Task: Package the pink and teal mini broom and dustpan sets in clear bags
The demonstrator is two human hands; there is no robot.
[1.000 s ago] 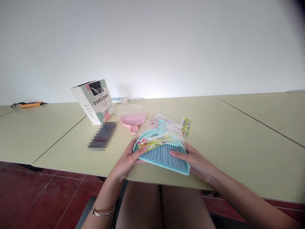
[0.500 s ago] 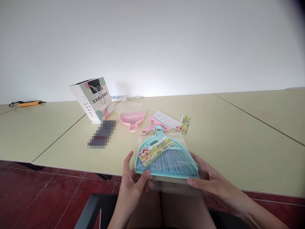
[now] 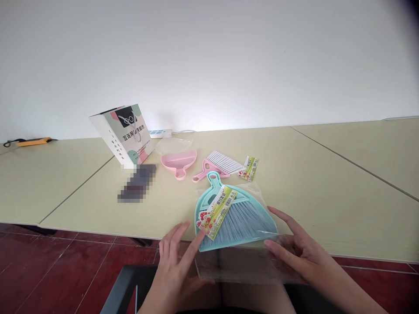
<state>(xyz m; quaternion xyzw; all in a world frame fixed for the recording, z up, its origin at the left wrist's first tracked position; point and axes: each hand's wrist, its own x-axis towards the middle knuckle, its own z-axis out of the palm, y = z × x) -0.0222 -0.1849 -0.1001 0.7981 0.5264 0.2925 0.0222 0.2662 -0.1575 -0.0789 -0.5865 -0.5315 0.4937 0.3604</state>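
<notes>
A turquoise dustpan (image 3: 204,209) with a small blue-bristled brush (image 3: 244,220) nested in it lies at the table's front edge, tilted, handle pointing away. A clear plastic bag (image 3: 238,264) surrounds the set, its loose end hanging over the edge towards my lap. A green-and-yellow label card (image 3: 218,213) lies across the brush. My left hand (image 3: 175,259) is at the dustpan's lower left corner, fingers apart, one digit's tip against the card. At the lower right corner, my right hand (image 3: 299,250) pinches the plastic bag between thumb and fingers.
Behind lie a pink dustpan (image 3: 178,162), a pink brush (image 3: 218,165) with white bristles and another label card (image 3: 249,168). A printed paper bag (image 3: 126,135) stands at the left, near a blurred-out dark object (image 3: 137,183). An orange tool (image 3: 34,141) lies far left.
The turquoise set has turned, its right side now farther from me than its left. My left hand has shifted lower and loosened its hold. More of the plastic bag hangs below the dustpan.
</notes>
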